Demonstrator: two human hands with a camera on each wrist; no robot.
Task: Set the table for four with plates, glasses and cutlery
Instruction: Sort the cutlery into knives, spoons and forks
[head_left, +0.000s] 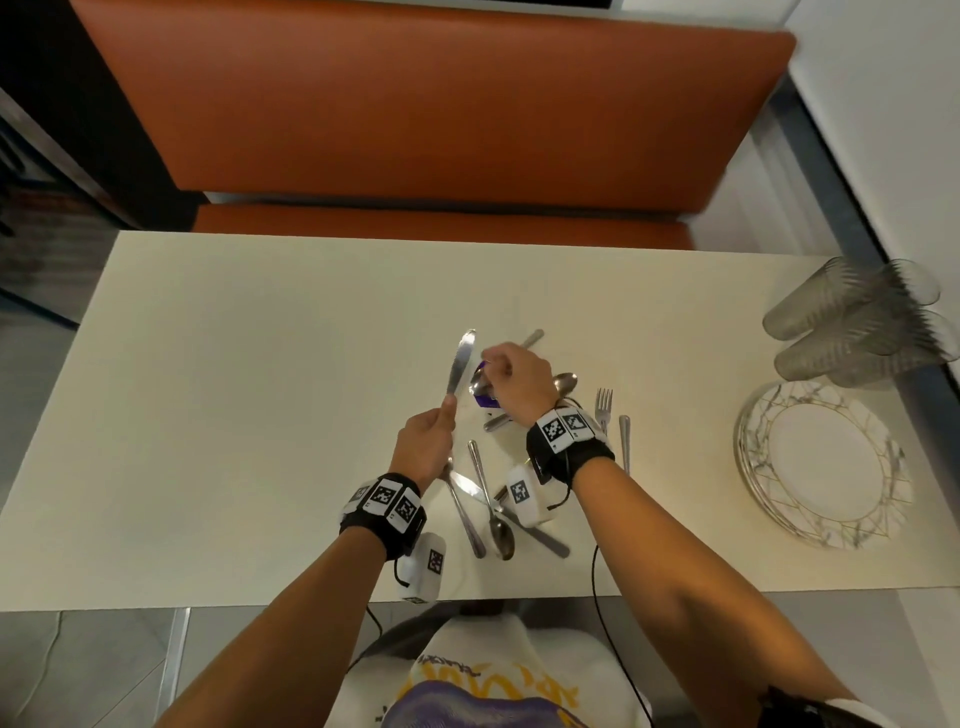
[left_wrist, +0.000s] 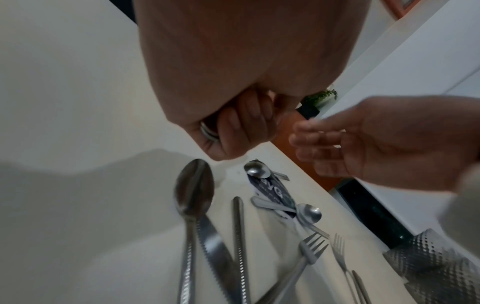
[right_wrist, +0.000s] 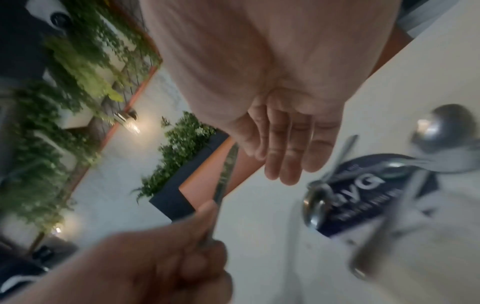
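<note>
Cutlery (head_left: 488, 483) is lying in a loose, crossed heap at the lower middle of the frame on the table (head_left: 234, 389), with the plates (head_left: 823, 462) stacked at the right edge and the glasses (head_left: 857, 322) lying above them. You are gripping one knife (head_left: 461, 366) by its handle in your left hand (head_left: 423, 449), fingers curled round it and blade pointing up the frame. Your right hand (head_left: 511, 376) is hovering just above the spoons (left_wrist: 255, 168) and the purple wrapper (right_wrist: 363, 191); its fingers are straight and relaxed and holding nothing. You are sorting, so pick one piece at a time and lift it straight up, because the handles are overlapping and a drag may scatter them. Keep the blade turned away from your reaching fingers. No place is laid yet, so the plates are probably best set out first.
</note>
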